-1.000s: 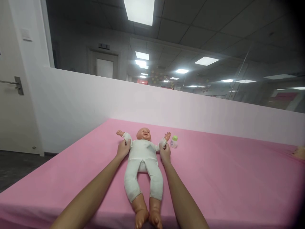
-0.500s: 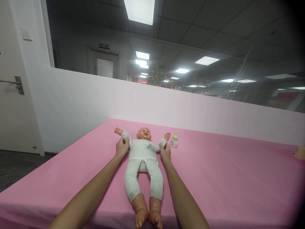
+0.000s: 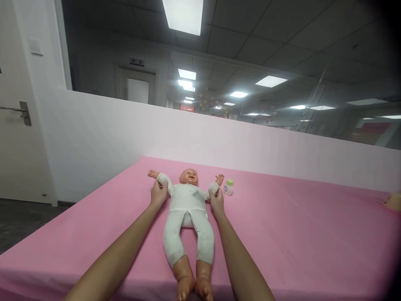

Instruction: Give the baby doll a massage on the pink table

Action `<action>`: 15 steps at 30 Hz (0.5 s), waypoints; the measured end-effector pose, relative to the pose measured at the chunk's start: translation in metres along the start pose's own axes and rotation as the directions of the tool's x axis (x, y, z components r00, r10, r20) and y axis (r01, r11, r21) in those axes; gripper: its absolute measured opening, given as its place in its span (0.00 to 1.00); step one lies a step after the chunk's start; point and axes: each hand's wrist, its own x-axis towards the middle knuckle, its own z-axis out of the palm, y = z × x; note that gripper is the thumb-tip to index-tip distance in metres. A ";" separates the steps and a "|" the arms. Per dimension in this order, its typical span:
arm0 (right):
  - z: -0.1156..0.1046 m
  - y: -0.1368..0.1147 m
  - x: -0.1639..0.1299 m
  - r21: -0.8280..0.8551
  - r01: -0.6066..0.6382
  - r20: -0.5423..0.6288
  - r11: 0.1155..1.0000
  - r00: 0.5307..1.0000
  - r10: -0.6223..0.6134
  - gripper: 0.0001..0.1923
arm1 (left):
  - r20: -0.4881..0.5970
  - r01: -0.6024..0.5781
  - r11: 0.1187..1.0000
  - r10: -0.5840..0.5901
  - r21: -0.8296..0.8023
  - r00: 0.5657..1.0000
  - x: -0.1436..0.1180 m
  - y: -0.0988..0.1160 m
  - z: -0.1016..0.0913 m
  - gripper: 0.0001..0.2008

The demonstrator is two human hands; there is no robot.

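Stretching a little further out than a second ago, the doll's arm on the left side of my view is now lying straighter, and my left hand [image 3: 158, 193] has slid outward along its white sleeve with it; the other arm has hardly shifted. At the far left, I am seeing a white door [image 3: 14, 138] with a metal handle standing shut beside a white partition wall [image 3: 103, 133], with glass above it reflecting ceiling lights. Moving right, my left forearm is reaching across the pink bed [image 3: 297, 234], and the left hand's fingers are closing on the doll's sleeve near its wrist, pinching the cloth. Between my two forearms, the baby doll [image 3: 188, 209] is lying on its back in a white one-piece suit, head away from me, bare feet pointing toward the near edge of the bed, arms spread to either side. My right hand [image 3: 216, 200] is gripping the doll's other sleeve, fingers clamped on the fabric just below its small raised hand. Just beside that raised hand, a small bottle [image 3: 229, 187] with a green cap is standing upright on the bed, apart from my fingers. At the far right edge, I am making out part of another person's hand [image 3: 394, 202] resting on the pink cover.
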 end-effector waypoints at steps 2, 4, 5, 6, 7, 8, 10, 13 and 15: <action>0.000 -0.001 -0.001 0.007 0.007 -0.002 1.000 1.000 -0.007 0.20 | 0.015 -0.012 1.000 0.011 0.014 1.000 0.000 -0.001 -0.001 0.17; 0.001 -0.003 -0.003 0.010 0.049 0.077 0.999 0.996 -0.049 0.18 | 0.114 -0.136 0.989 0.129 0.055 0.985 -0.001 -0.001 0.001 0.15; 0.002 -0.004 -0.004 0.006 0.081 0.126 0.997 0.989 -0.081 0.17 | 0.166 -0.216 0.973 0.200 0.081 0.966 -0.003 -0.001 0.003 0.15; 0.003 -0.005 -0.005 -0.002 0.114 0.169 0.994 0.979 -0.112 0.16 | 0.202 -0.286 0.953 0.261 0.105 0.944 -0.004 0.000 0.005 0.16; 0.004 -0.006 -0.006 -0.012 0.138 0.199 0.990 0.971 -0.133 0.15 | 0.218 -0.332 0.935 0.301 0.123 0.928 -0.005 0.001 0.008 0.18; 0.004 -0.007 -0.006 -0.018 0.146 0.217 0.989 0.966 -0.139 0.15 | 0.220 -0.353 0.926 0.320 0.132 0.921 -0.006 0.002 0.009 0.20; 0.004 -0.007 -0.006 -0.006 0.112 0.217 0.994 0.970 -0.108 0.17 | 0.208 -0.327 0.938 0.300 0.112 0.931 -0.007 0.003 0.011 0.21; 0.001 -0.005 -0.004 0.028 0.024 0.124 0.999 0.992 -0.027 0.21 | 0.142 -0.207 0.977 0.198 0.053 0.970 -0.007 0.004 0.006 0.18; 0.000 -0.003 -0.001 0.032 0.004 0.040 0.999 0.999 -0.006 0.23 | 0.068 -0.118 0.991 0.113 0.068 0.991 -0.006 0.003 0.002 0.17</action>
